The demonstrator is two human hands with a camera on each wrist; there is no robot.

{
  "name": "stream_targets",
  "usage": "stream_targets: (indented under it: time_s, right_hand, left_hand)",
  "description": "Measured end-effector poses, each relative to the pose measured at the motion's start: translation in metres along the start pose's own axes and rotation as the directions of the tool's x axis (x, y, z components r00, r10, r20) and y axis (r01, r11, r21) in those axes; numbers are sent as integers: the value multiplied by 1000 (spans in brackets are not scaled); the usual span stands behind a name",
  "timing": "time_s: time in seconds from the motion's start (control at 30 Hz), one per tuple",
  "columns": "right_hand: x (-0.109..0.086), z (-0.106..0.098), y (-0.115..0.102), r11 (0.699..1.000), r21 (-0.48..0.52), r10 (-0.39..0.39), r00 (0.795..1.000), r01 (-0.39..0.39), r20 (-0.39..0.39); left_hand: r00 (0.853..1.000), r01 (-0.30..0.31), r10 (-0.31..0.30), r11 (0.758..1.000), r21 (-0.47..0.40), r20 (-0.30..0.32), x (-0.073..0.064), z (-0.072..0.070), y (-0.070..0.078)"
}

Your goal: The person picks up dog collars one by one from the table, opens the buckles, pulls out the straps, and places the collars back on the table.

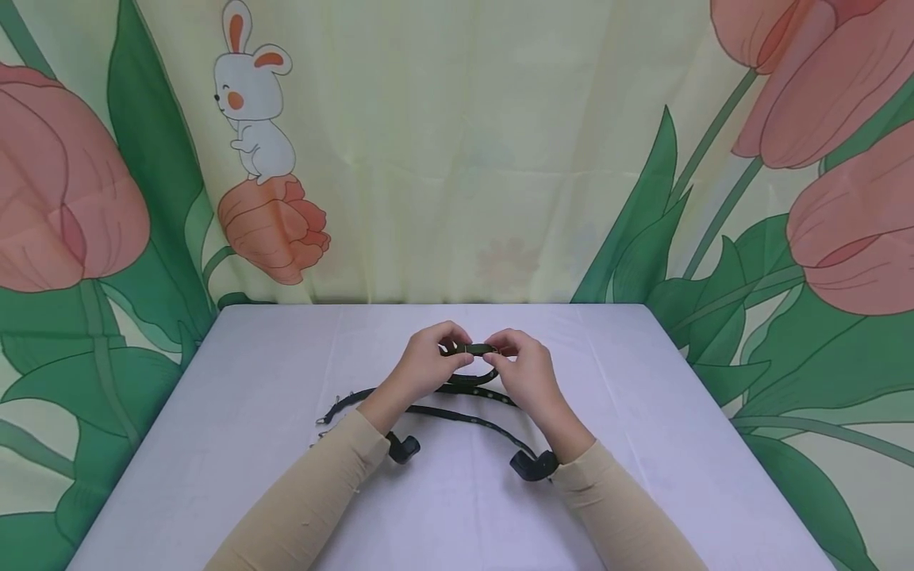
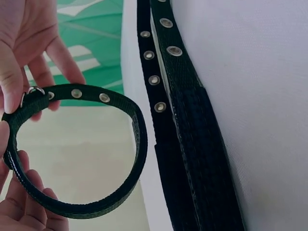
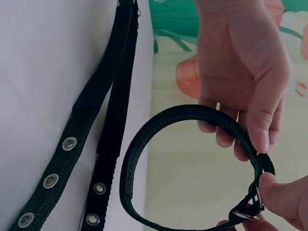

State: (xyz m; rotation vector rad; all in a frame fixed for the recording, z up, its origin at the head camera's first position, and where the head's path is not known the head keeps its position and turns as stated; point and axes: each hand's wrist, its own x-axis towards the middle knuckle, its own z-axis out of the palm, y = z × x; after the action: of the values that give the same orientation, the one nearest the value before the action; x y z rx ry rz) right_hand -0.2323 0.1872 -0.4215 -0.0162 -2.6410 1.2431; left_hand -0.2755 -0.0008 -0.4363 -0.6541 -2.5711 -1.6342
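Note:
Both hands hold a dark green collar [image 1: 474,349] bent into a loop above the table. My left hand [image 1: 428,361] pinches the strap on one side, thumb against fingers. My right hand [image 1: 527,369] pinches it close by, at the buckle end. In the right wrist view a silver metal ring [image 3: 246,216] and the buckle sit beside the right fingertips. Metal eyelets [image 2: 76,93] show along the loop in the left wrist view. Whether the strap is fully threaded through the buckle, I cannot tell.
Two more dark straps with eyelets, one wider [image 1: 477,391] and one thinner [image 1: 464,415], lie across the white table [image 1: 286,349] under the hands. Black blocky devices [image 1: 404,450] sit by both wrists. Behind the table hangs a curtain [image 1: 457,159] printed with tulips and a rabbit.

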Motion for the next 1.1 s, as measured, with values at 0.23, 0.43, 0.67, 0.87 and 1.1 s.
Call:
stream_targets:
  time_s: [0.23,0.43,0.67,0.87,1.1]
  right_hand:
    - [-4,0,-4,997,-44,-56,998,57,8]
    - [-5,-1,-6,995,-37,-94,996,94,-3]
    - [-5,-1,-3,999,8,-54,999,54,3]
    - [-4,-2,-1,996,87,-19,1000,19,0]
    - [-3,-5,-1,989,143,-31,999,29,9]
  left_hand:
    - [1000,-4,4,1000,-1,-11,-1,1,4]
    - [1000,21,-22,999,-32,-18,-1,1,4]
    - [999,29,-31,999,-41,-32,-2,1,4]
    - [999,37,-39,998,-48,-39,0,3,1]
    - [1000,-14,13,1000,-27,-16,-1,1,5]
